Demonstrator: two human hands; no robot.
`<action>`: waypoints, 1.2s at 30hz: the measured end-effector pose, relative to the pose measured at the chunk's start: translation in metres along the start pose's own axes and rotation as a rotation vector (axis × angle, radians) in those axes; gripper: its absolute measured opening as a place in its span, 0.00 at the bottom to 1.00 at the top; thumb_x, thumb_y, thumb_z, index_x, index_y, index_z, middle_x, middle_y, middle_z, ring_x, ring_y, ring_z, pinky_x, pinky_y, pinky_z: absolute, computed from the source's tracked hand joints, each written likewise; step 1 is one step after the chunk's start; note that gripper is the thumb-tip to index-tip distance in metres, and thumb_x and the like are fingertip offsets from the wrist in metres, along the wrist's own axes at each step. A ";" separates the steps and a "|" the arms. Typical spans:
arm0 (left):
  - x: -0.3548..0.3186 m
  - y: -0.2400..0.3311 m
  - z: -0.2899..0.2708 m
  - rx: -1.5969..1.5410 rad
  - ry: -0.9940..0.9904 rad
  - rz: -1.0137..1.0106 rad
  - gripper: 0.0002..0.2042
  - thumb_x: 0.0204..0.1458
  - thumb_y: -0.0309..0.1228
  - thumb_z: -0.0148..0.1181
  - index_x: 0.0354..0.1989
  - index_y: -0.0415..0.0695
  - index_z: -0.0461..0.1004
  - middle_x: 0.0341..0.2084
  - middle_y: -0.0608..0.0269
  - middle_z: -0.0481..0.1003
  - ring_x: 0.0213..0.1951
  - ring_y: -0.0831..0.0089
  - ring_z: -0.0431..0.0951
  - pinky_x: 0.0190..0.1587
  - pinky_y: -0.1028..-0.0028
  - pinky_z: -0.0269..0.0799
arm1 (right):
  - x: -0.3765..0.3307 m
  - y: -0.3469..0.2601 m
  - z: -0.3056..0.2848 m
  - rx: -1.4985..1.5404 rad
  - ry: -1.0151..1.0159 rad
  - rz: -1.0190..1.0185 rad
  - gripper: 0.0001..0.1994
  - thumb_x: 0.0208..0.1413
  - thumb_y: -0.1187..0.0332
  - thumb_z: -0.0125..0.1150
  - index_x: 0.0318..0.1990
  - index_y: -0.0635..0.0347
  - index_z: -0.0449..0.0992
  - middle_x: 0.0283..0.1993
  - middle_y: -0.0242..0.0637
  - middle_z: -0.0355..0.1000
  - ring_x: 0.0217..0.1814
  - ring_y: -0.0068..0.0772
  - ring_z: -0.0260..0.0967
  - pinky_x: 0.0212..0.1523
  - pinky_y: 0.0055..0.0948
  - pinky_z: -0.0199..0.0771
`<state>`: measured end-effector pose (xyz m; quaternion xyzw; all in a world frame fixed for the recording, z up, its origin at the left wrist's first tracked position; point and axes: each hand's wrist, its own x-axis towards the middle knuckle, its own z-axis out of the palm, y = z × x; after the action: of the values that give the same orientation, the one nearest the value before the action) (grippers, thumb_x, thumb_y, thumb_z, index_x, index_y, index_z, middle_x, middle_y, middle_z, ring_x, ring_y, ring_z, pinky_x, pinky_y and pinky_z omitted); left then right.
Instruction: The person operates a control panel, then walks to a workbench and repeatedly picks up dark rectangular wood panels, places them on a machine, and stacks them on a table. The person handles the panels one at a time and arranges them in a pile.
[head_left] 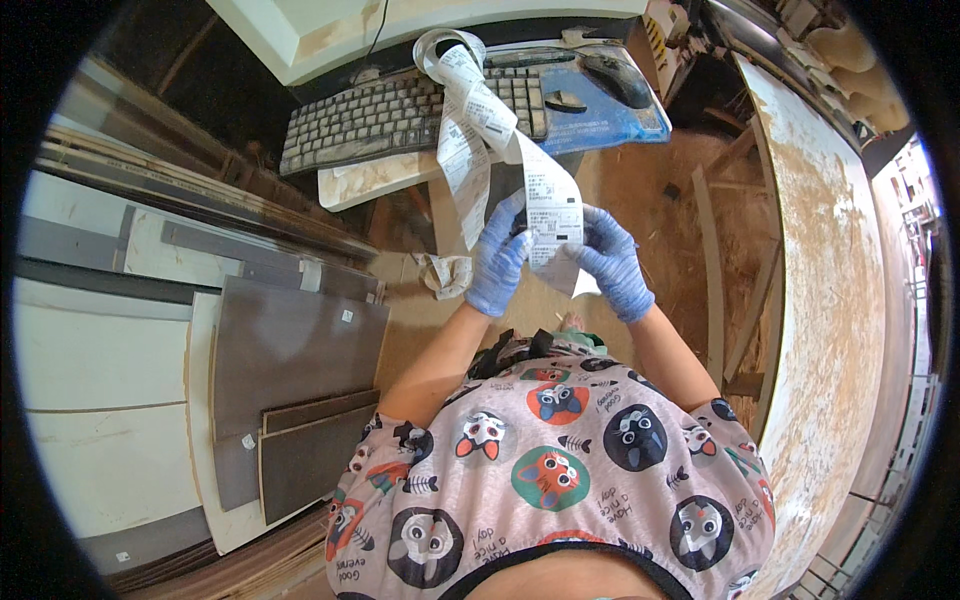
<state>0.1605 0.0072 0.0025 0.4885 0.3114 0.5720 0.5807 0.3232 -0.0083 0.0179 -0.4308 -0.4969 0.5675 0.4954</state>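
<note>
A long strip of printed white labels (pixel 552 205) hangs in front of me, its upper part looping down from a curled roll end (pixel 450 52) that lies over the keyboard. My left hand (pixel 498 262), in a blue knitted glove, pinches the strip's left edge. On the opposite edge my right hand (pixel 615 262), gloved alike, grips the strip with its fingers closed. The lower end of the strip curls below my hands. Another fold of the strip dangles left of my left hand.
A dusty black keyboard (pixel 365 120) sits on a shelf, with a black mouse (pixel 615 80) on a blue mat (pixel 608 122) beside it. Grey panels (pixel 290 345) lean at left. A long worn board (pixel 825 290) runs along the right. Crumpled paper (pixel 447 275) is lower down.
</note>
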 end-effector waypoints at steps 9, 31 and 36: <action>0.004 0.010 0.004 -0.099 -0.028 -0.057 0.18 0.46 0.25 0.49 0.49 0.39 0.64 0.41 0.64 0.69 0.43 0.77 0.68 0.45 0.77 0.67 | -0.004 -0.009 0.003 0.051 0.046 0.053 0.18 0.44 0.74 0.61 0.46 0.65 0.68 0.38 0.32 0.70 0.39 0.20 0.65 0.43 0.21 0.67; 0.048 0.017 0.047 -1.008 0.146 -0.330 0.14 0.51 0.41 0.52 0.39 0.46 0.66 0.31 0.64 0.71 0.40 0.67 0.71 0.45 0.64 0.70 | 0.005 0.024 0.019 0.265 0.520 -0.212 0.04 0.52 0.68 0.54 0.31 0.58 0.72 0.26 0.25 0.66 0.28 0.14 0.59 0.29 0.16 0.61; 0.085 0.069 0.009 -0.348 0.159 0.039 0.22 0.51 0.49 0.47 0.48 0.47 0.63 0.40 0.57 0.69 0.44 0.65 0.69 0.48 0.63 0.67 | -0.016 0.049 -0.009 0.345 0.472 0.035 0.06 0.52 0.66 0.55 0.32 0.58 0.73 0.26 0.24 0.66 0.26 0.15 0.57 0.27 0.17 0.60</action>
<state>0.1571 0.0781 0.0857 0.3400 0.2432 0.6650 0.6189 0.3277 -0.0234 -0.0319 -0.4689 -0.2563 0.5362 0.6534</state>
